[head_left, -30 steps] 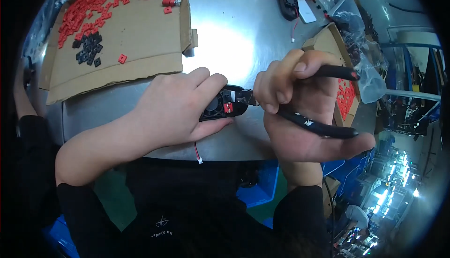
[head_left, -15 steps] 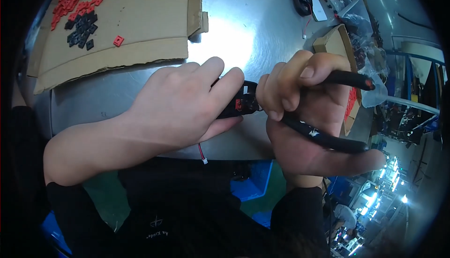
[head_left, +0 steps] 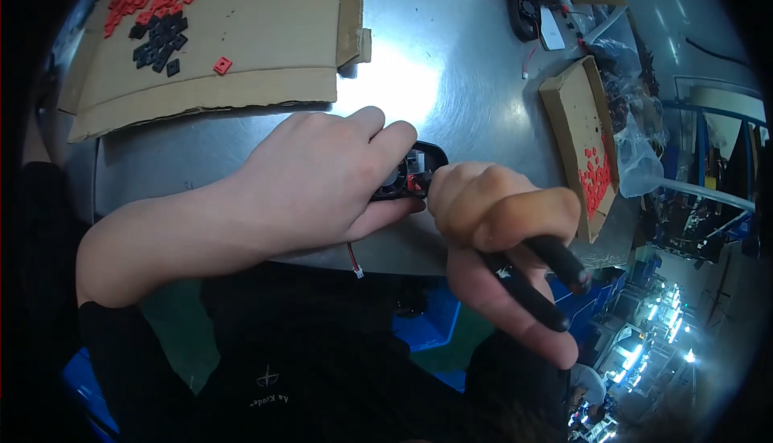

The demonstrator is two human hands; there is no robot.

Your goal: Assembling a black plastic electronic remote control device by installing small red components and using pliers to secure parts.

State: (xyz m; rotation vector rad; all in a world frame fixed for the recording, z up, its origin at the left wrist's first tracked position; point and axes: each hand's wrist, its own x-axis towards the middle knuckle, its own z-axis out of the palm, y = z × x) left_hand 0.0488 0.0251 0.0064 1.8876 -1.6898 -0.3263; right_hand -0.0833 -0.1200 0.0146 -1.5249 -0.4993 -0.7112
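Observation:
My left hand (head_left: 318,165) is closed around a small black fan housing (head_left: 432,154), its fingers over the top and the thumb beneath. A small red piece (head_left: 415,183) sits in the housing at the end by my right hand. From below my left hand hangs a thin red and black cable with a white plug (head_left: 360,273). My right hand (head_left: 499,214) is wrapped around a pair of black-handled pliers (head_left: 535,302), whose handles stick out toward the lower right. The jaws reach toward the red piece, but my fingers partly hide them, so I cannot tell whether they grip it.
A flattened cardboard tray (head_left: 266,49) at the far left holds scattered red and black square pieces. An open cardboard box (head_left: 568,121) on the right contains more red pieces. Another black fan (head_left: 525,10) lies at the back right. Below the table edge stands a blue bin (head_left: 431,326).
My right hand has turned, swinging the plier handles downward, and its fingers have closed further around them. The handles are nearer each other. My left hand keeps its hold on the fan housing.

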